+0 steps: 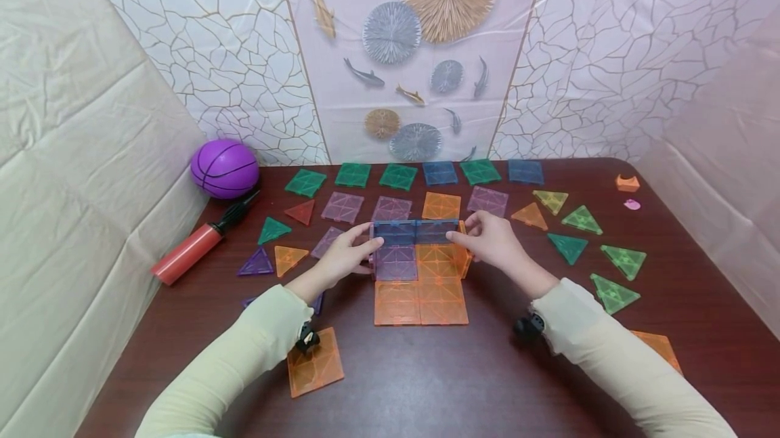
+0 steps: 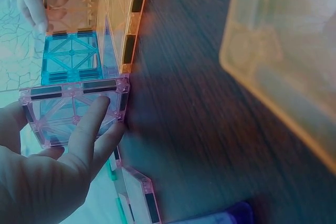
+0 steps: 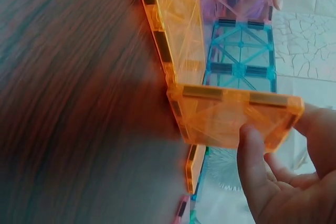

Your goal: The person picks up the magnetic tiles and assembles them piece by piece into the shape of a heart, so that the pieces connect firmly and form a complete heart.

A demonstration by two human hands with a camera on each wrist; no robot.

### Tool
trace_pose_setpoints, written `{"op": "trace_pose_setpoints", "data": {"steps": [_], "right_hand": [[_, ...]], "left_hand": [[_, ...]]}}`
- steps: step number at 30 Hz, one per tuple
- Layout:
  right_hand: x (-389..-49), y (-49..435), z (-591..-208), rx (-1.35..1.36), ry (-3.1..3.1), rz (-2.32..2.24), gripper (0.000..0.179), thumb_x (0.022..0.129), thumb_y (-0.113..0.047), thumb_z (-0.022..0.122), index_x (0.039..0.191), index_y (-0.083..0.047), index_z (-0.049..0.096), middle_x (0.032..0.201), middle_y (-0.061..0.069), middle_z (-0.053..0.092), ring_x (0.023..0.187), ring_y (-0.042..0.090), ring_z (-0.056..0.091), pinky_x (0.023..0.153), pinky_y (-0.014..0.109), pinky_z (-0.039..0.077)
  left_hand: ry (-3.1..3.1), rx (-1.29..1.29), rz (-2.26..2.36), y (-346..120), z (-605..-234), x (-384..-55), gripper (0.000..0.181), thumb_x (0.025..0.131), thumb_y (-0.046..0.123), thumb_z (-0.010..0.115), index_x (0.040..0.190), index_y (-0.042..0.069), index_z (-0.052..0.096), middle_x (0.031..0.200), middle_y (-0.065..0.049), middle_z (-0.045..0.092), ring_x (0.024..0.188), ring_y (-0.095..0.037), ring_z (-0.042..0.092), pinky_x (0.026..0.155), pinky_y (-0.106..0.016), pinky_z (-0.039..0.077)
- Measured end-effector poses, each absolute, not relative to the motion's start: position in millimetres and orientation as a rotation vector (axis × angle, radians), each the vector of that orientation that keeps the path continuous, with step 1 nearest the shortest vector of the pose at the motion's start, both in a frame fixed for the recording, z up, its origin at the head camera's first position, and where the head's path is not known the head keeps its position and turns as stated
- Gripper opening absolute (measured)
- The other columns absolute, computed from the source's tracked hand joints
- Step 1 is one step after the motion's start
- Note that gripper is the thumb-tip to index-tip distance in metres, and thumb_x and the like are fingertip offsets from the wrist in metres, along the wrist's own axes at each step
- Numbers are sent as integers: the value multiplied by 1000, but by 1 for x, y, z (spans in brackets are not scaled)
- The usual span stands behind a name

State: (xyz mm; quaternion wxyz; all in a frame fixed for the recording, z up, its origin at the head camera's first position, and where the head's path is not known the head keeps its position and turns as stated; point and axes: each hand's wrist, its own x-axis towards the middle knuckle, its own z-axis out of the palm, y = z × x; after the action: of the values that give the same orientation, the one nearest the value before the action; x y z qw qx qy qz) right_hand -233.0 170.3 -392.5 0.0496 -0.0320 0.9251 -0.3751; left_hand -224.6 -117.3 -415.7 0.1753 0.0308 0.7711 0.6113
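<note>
A small structure of see-through magnetic tiles stands mid-table. Its floor has a purple tile (image 1: 396,263) and several orange tiles (image 1: 420,302); two upright blue tiles (image 1: 395,232) form the back wall. My left hand (image 1: 342,254) holds the upright purple side tile (image 2: 73,111), fingers spread on its outer face and thumb over the back corner. At the opposite end, my right hand (image 1: 490,242) holds the upright orange side tile (image 3: 236,116). Its thumb reaches over to the blue wall, and a fingertip presses the orange tile's outer face.
Green square tiles (image 1: 352,174) line the table's back. Triangle tiles (image 1: 623,260) lie on both sides. A purple ball (image 1: 225,168) and red hand pump (image 1: 189,252) are at left. A loose orange tile (image 1: 317,363) lies beneath the left wrist; small orange (image 1: 627,183) and pink pieces (image 1: 632,204) sit far right.
</note>
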Motion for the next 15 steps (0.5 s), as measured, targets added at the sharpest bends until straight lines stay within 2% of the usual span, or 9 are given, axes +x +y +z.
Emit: {"op": "trace_pose_setpoints", "data": {"steps": [2,7,10,15], "right_hand": [[-230,176,-391,-131,2807,-1133,55,85,-49,69,110,-1,55,80,12,64,58,19,61,54,30,51],[-217,194,-386,-297,2829,-1044,56,88,-49,66,116,-2,57,92,10,66,82,21,61,71,38,51],[-206,207,-384,-453,2813,-993,55,88,-46,67,120,-2,57,100,8,66,93,23,61,80,42,50],[-187,232,-386,-709,2728,-892,57,83,-36,75,123,-2,56,112,12,64,103,29,59,83,49,51]], "left_hand": [[2179,89,1735,-117,-416,-224,63,97,27,60,150,10,31,136,-24,51,123,-38,53,82,-45,55],[2175,94,1733,-117,-415,-224,64,96,28,60,151,10,30,135,-23,51,123,-38,53,82,-45,55],[2174,97,1733,-117,-416,-224,64,96,28,60,151,10,30,135,-23,51,123,-37,53,82,-45,55],[2165,109,1738,-118,-416,-225,65,97,28,59,151,9,29,138,-24,49,124,-38,52,83,-45,55]]}}
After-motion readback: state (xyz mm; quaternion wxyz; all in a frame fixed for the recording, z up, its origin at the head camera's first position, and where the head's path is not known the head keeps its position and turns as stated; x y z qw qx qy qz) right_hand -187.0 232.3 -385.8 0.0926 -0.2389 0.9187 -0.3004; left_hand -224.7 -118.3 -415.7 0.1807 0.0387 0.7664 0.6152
